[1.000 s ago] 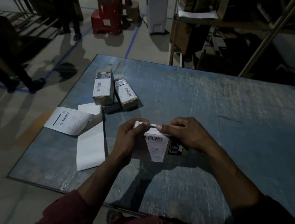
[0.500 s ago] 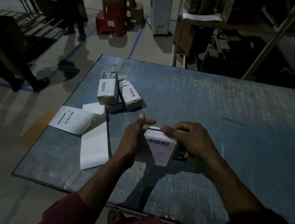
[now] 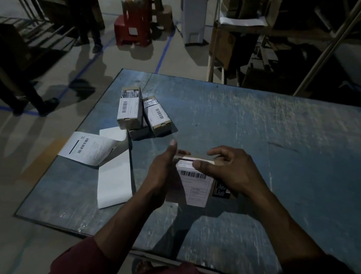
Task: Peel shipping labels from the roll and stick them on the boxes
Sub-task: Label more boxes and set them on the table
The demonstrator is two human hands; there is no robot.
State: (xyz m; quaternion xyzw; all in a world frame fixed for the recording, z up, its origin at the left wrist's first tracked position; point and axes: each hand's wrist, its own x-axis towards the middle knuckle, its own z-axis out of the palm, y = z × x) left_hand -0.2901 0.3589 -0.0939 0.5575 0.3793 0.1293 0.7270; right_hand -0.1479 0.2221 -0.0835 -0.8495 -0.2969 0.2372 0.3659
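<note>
A small cardboard box (image 3: 222,190) lies on the blue table (image 3: 267,137) in front of me, with a white barcode label (image 3: 193,186) across its top and near side. My left hand (image 3: 161,172) is held flat and upright, fingers straight, against the box's left end. My right hand (image 3: 231,172) rests over the box's far edge, its thumb pressing the label's top strip down. A strip of label backing (image 3: 112,179) with one printed label (image 3: 87,148) lies folded at the table's left edge.
Two labelled boxes (image 3: 129,111) (image 3: 158,116) lie at the table's far left, with a dark box (image 3: 139,132) beside them. On the floor beyond are red stools (image 3: 133,29), a white unit (image 3: 193,13), metal racks (image 3: 282,35) and people walking at the left.
My left hand let go of the label's top edge and opened flat against the box's left end. My right hand stayed on the box, its thumb now pressing the label down.
</note>
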